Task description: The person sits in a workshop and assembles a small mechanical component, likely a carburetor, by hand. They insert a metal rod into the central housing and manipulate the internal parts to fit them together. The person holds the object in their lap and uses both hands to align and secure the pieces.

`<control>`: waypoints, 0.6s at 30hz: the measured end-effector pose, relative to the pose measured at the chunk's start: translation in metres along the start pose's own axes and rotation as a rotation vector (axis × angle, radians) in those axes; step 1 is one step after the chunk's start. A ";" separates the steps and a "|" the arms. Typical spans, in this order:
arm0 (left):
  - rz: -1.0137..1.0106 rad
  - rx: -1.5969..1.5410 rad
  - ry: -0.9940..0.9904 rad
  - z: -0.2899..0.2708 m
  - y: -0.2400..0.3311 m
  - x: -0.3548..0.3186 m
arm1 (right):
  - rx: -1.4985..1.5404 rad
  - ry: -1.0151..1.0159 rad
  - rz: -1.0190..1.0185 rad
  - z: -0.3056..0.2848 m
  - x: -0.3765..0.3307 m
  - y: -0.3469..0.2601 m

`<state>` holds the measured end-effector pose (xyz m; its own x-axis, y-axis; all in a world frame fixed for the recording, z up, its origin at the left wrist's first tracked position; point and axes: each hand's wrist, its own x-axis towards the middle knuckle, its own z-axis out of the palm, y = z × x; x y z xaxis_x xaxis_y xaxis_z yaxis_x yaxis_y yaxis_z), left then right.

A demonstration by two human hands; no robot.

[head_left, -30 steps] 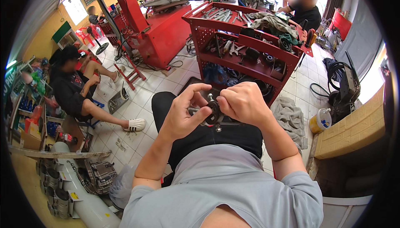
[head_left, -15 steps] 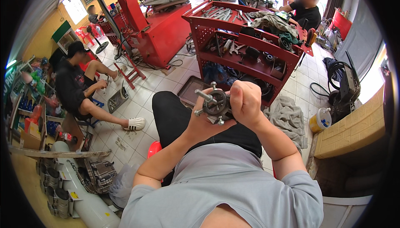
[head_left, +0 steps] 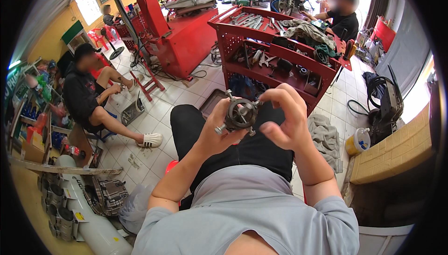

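While the round metal part point(head_left: 240, 115) with projecting studs sits raised over the lap, the left hand point(head_left: 219, 131) cups it from below and behind, grasping it. The right hand point(head_left: 287, 117) pinches its right edge with the fingertips. Its underside is hidden; a red tool cart point(head_left: 280, 50) stands beyond.
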<state>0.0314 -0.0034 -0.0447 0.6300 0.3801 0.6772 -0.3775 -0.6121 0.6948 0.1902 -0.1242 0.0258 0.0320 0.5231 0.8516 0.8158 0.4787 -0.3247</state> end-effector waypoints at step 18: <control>0.207 0.468 -0.090 -0.012 -0.003 0.004 | -0.239 -0.055 -0.037 -0.008 0.006 -0.002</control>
<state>0.0263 0.0084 -0.0413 0.6376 0.1701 0.7513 -0.1694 -0.9205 0.3521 0.1936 -0.1281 0.0347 -0.0271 0.5491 0.8353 0.9295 0.3213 -0.1810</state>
